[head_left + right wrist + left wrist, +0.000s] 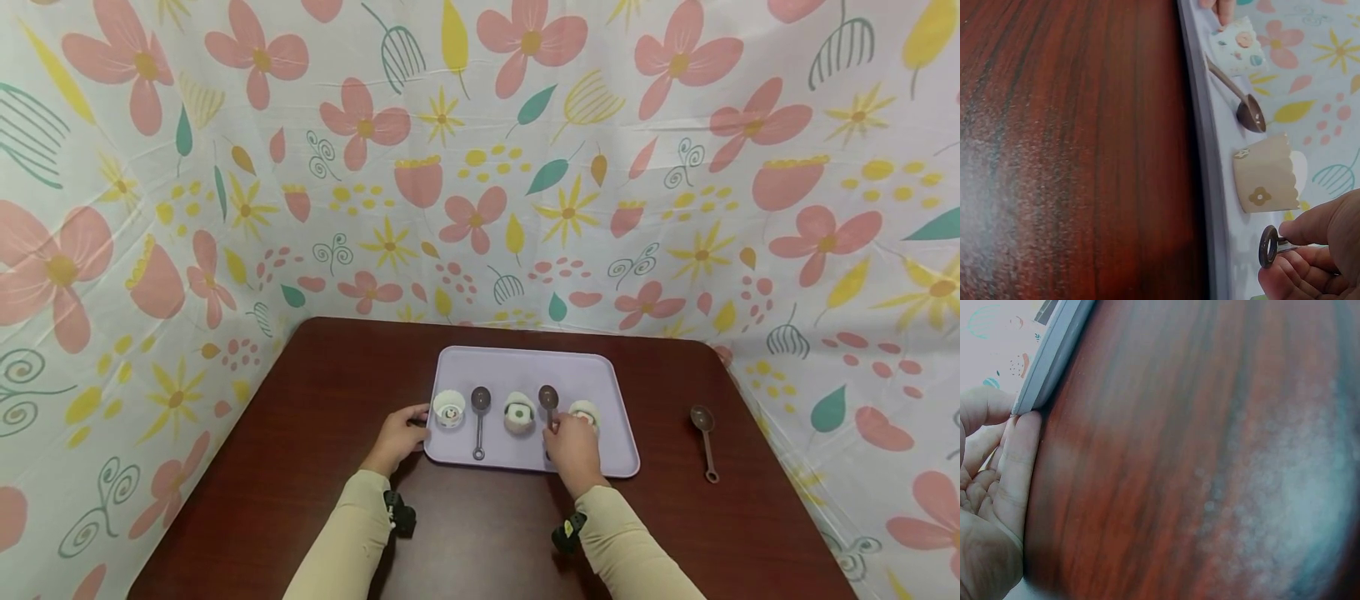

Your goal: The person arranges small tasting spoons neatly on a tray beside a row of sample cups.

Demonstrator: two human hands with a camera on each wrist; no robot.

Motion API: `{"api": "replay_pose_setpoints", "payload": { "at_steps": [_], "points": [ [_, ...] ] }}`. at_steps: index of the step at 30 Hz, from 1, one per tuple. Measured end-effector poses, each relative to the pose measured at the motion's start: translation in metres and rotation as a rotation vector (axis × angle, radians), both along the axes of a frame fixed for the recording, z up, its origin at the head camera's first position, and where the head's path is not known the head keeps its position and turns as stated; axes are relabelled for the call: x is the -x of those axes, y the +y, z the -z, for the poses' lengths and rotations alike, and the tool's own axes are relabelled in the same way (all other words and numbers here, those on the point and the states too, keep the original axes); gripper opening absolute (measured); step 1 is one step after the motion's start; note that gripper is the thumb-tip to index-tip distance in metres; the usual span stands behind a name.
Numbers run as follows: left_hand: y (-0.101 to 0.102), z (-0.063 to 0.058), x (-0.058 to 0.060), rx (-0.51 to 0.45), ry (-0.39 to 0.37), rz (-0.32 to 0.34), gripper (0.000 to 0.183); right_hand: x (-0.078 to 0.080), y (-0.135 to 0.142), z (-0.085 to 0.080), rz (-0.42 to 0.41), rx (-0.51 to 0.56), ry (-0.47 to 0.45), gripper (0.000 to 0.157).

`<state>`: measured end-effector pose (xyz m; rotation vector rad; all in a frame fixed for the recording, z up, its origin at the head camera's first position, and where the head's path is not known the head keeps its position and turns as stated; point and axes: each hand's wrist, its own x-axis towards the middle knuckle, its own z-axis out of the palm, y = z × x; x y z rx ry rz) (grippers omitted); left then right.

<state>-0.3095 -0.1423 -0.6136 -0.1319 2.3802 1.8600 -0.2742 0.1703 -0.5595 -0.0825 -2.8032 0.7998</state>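
My left hand (397,437) grips the left edge of a lavender tray (592,375), thumb above the rim and a finger underneath in the left wrist view. Over the tray's right half, my right hand (577,454) pinches the handle of a brown measuring spoon (549,396); its ringed end (1263,247) pokes out between thumb and fingers. A white printed baking cup (450,402) stands near the left hand. A tan baking cup (1266,181) is mid-tray, holding something white and green. Another baking cup (583,407), partly hidden, sits beside the right hand.
A second brown measuring spoon (480,408) lies on the tray between the white and tan cups. To the tray's right, a third spoon (705,437) lies on the dark wooden table (345,367). Flowered cloth (480,167) hangs behind and at both sides.
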Motion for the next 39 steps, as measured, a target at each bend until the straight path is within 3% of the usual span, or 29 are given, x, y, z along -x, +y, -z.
{"api": "replay_pose_setpoints", "payload": {
  "at_steps": [16,39],
  "points": [
    [-0.001,0.000,0.001,0.004,0.003,0.000,0.053,-0.001,-0.002,0.005,-0.002,-0.007,-0.075,0.020],
    [0.000,-0.002,-0.002,0.003,0.001,0.002,0.051,0.002,-0.002,0.015,0.001,-0.062,-0.054,0.008]
  ]
}}
